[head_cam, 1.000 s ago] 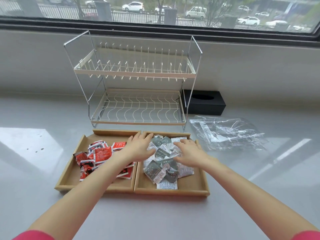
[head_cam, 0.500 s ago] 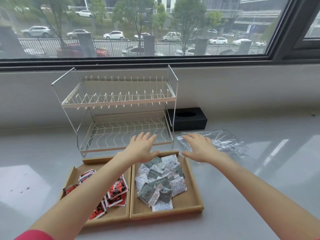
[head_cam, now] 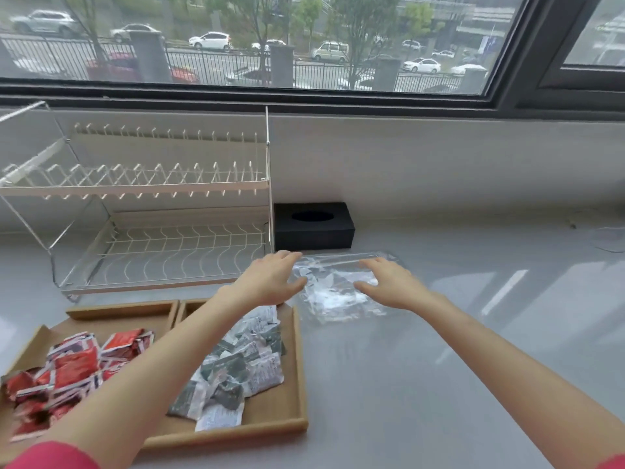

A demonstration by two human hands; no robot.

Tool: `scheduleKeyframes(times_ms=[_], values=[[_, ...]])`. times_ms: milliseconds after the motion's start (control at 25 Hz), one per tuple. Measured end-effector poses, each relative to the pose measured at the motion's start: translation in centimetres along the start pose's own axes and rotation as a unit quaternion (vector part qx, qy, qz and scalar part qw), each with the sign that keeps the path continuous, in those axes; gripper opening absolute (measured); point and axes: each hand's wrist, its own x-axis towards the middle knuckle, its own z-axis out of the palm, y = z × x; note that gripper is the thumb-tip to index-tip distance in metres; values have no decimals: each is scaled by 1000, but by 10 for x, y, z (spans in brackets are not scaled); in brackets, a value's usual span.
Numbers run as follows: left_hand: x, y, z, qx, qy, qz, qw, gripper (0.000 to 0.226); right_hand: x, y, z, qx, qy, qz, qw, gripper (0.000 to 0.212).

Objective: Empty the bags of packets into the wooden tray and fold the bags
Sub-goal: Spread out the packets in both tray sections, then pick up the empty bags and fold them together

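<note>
A wooden tray (head_cam: 299,374) with two compartments lies at the lower left. Red packets (head_cam: 72,368) fill its left compartment, grey and white packets (head_cam: 241,370) its right one. Crumpled clear plastic bags (head_cam: 333,292) lie flat on the counter to the tray's far right. My left hand (head_cam: 270,279) hovers with spread fingers at the bags' left edge. My right hand (head_cam: 389,282) is spread over their right part. Neither hand holds anything; whether they touch the plastic is unclear.
A white two-tier wire dish rack (head_cam: 152,211) stands behind the tray. A black box (head_cam: 314,226) with an oval opening sits beside it against the wall. The grey counter (head_cam: 473,350) stretches to the right under the window.
Both hands left the grey packets in the tray and moved right and away to the clear bags. The view has swung to the right.
</note>
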Motion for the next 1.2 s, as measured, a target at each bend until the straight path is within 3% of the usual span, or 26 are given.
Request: scheduleKeyframes(times_ms=[360,640,800,960,1080,1200], values=[[91,35,21,-40,8,-61,997,44,81,99,-15,19,-64,-10,998,54],[169,21,41,-27,-55,-112,992,45,165,118,-4,-7,-106,-55,993,53],[206,14,67,-29,-118,-111,986,51,203,120,19,-27,-175,-72,982,61],[227,8,91,11,-167,-102,981,50,220,122,37,-63,-171,-77,980,48],[233,6,98,43,-156,-98,982,47,226,123,43,-60,-166,-64,982,46],[235,8,100,23,-148,-104,983,33,225,122,41,-55,-161,-72,983,30]])
